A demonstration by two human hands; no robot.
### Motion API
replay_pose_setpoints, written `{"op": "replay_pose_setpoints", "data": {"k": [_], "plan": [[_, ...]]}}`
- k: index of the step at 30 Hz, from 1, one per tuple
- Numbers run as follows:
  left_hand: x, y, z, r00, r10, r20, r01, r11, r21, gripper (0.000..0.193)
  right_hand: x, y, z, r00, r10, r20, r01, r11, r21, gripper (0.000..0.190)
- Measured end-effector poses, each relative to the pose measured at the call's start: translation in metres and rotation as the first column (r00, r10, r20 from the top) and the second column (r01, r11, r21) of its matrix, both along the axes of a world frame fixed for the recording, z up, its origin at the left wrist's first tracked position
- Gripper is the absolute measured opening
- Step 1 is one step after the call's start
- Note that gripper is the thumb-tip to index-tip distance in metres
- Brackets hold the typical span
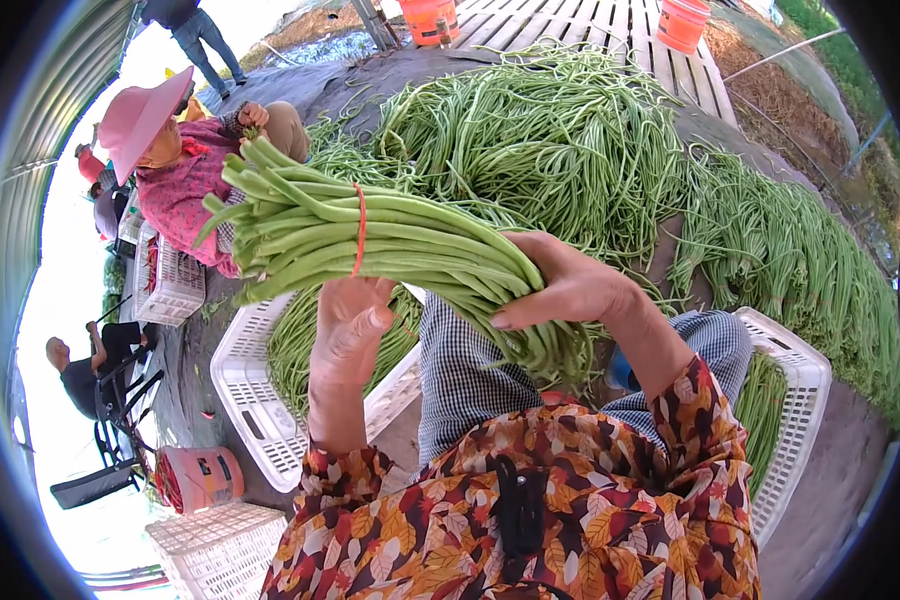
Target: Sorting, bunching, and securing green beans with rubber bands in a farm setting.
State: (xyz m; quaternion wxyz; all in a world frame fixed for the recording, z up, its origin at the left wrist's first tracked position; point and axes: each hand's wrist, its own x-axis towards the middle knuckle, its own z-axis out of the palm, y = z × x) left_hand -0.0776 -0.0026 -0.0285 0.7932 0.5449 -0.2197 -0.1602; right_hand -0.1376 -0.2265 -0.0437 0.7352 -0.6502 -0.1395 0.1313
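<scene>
A thick bundle of green yardlong beans (pixel 420 240) spans the middle of the view, with a red rubber band (pixel 360 229) around it near its left end. My right hand (pixel 570 289) grips the bundle towards its right end, thumb across the front. Beneath the banded part is my left hand (pixel 351 326), palm up against the bundle's lower edge; its fingers are partly hidden behind the beans, so its hold is unclear. The right end of the bundle curves down over my lap.
A large heap of loose beans (pixel 532 150) lies ahead, with tied bundles (pixel 787 255) at right. White plastic crates with beans stand left (pixel 251 390) and right (pixel 806 420) of my legs. A co-worker in a pink hat (pixel 146 120) sits close at upper left. Red buckets stand farther off.
</scene>
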Motion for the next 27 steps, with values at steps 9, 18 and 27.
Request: {"op": "replay_pose_setpoints", "data": {"k": [9,18,27], "plan": [[-0.007,-0.024,-0.012,0.990,-0.144,0.004,0.141,0.965,-0.219,0.083,0.012,-0.002,-0.031,0.917,0.327,-0.229,-0.330,0.944,0.026,0.064],[-0.011,0.018,-0.044,0.933,0.079,-0.351,-0.192,0.934,-0.302,0.045,-0.004,0.018,-0.024,0.858,-0.370,0.355,0.479,0.826,-0.297,0.027],[-0.006,0.036,-0.056,0.872,0.168,-0.460,-0.297,0.928,-0.226,0.045,0.005,0.070,-0.034,0.796,-0.154,0.585,0.505,0.701,-0.503,0.017]]}}
